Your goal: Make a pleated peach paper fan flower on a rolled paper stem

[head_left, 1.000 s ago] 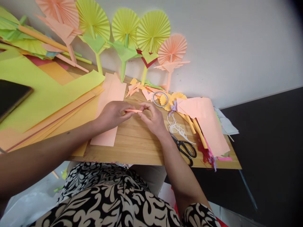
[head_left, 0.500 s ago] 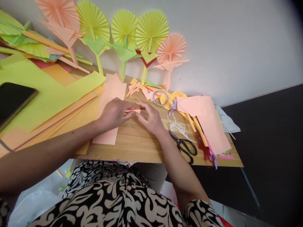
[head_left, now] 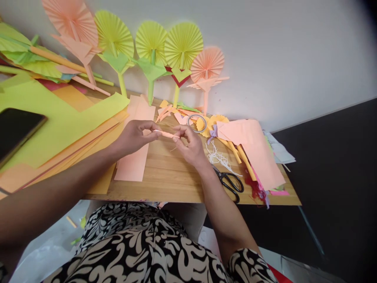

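A thin folded strip of peach paper [head_left: 167,134] is pinched between both hands just above the wooden table [head_left: 173,181]. My left hand [head_left: 133,136] grips its left end with fingertips closed. My right hand [head_left: 191,146] holds the right end, fingers curled round it. Under my left hand lies a long peach paper sheet [head_left: 134,157]. A short pale thread hangs near my right fingers.
Paper fan flowers [head_left: 182,47] in yellow and peach lean on the white wall. Stacked green and orange sheets [head_left: 59,122] and a dark phone [head_left: 14,129] lie left. Tape roll [head_left: 196,123], white strings [head_left: 218,157], black scissors [head_left: 231,184] and a peach sheet over rolled sticks [head_left: 253,149] lie right.
Both hands have lifted slightly and moved a little left with the strip; the strip now reads as narrower and tilted, its right end lower.
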`<state>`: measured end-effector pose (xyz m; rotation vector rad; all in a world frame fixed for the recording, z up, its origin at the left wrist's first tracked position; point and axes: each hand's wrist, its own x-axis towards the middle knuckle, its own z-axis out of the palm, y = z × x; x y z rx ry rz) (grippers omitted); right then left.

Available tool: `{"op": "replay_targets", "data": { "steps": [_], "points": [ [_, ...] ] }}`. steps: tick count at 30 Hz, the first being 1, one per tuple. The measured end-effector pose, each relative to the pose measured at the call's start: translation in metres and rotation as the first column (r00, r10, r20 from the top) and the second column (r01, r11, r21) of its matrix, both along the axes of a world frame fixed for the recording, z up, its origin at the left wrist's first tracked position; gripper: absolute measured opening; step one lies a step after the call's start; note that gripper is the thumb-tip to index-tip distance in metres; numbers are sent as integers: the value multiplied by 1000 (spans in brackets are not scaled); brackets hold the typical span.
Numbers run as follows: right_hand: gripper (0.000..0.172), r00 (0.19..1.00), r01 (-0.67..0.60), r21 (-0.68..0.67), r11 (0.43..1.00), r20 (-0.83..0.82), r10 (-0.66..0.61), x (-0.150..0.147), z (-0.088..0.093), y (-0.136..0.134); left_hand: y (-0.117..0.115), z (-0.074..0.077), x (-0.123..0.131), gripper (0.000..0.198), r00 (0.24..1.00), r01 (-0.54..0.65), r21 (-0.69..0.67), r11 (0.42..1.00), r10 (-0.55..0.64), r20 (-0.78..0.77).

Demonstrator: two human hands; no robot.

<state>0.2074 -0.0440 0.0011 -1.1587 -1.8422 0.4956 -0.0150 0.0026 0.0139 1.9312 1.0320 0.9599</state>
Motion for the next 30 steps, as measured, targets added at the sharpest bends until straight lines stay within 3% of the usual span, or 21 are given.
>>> {"op": "replay_targets", "data": {
  "steps": [5,11,16,20,22,27,30],
  "points": [
    [26,994,-45,-63,997,-103,38,-1,-2,2,0,5,0,27,997,3,-129,992,6,73],
    [37,984,-75,-137,988,-172,50,-8,-9,8,1,-2,9,35,927,50,-284,958,61,369],
    [41,971,-74,-200,977,-240,25,-18,-15,11,-2,-15,19,37,881,141,-322,936,30,472],
    [50,974,-126,-205,971,-214,81,-20,-18,12,3,-16,15,32,862,190,-275,943,-26,506],
    [50,987,-119,-178,977,-125,98,-14,-16,12,6,-13,11,28,847,211,-236,949,-57,528],
    [41,998,66,17,998,11,-66,10,0,10,8,-8,4,32,891,354,-268,896,-236,387],
    [36,988,2,175,985,154,-30,16,9,7,6,-6,4,35,928,319,-304,898,-230,294]
  ]
}}
